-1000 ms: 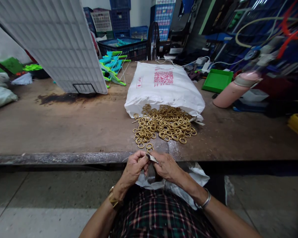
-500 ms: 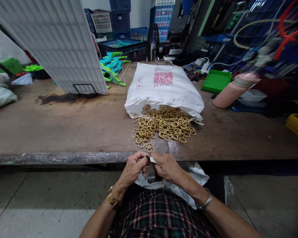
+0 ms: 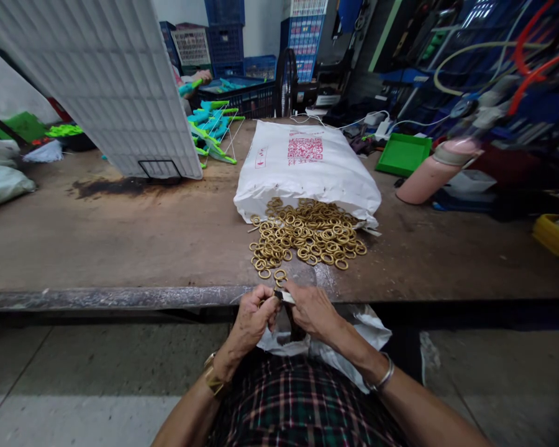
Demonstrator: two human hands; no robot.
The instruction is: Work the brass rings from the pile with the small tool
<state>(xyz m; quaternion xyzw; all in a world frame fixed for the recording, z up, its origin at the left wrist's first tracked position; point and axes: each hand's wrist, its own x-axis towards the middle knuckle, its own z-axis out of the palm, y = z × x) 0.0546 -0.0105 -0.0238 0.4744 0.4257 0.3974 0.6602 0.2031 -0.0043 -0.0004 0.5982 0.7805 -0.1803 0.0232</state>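
Both hands meet just past the table's front edge, their fingers closed. My left hand (image 3: 251, 318) pinches a gold-coloured ring (image 3: 261, 303), mostly covered by its fingers. Between the hands is a small flat pale strip (image 3: 287, 298) with a dark end; my right hand (image 3: 315, 315) grips its pale part, and the dark end touches the left fingertips. A couple of loose rings (image 3: 280, 274) lie right beyond my fingertips. Behind them, a heap of similar gold-coloured rings (image 3: 307, 236) spills from the mouth of a white woven sack (image 3: 270, 167) with red print.
On the wooden table (image 3: 121, 248), a ribbed white panel (image 3: 135, 93) stands at left beside teal-and-green plastic parts (image 3: 214, 127). A green tray (image 3: 403, 154), pink cylinder (image 3: 431, 174) and yellow container (image 3: 552, 236) are at right. White sheeting (image 3: 372, 326) hangs below my hands. Another person's hand (image 3: 204, 76) shows behind the panel.
My hands have barely moved; the pale strip has turned slightly between my fingers. At the back, another person's hand with a teal-and-green part has come into view beside the panel.
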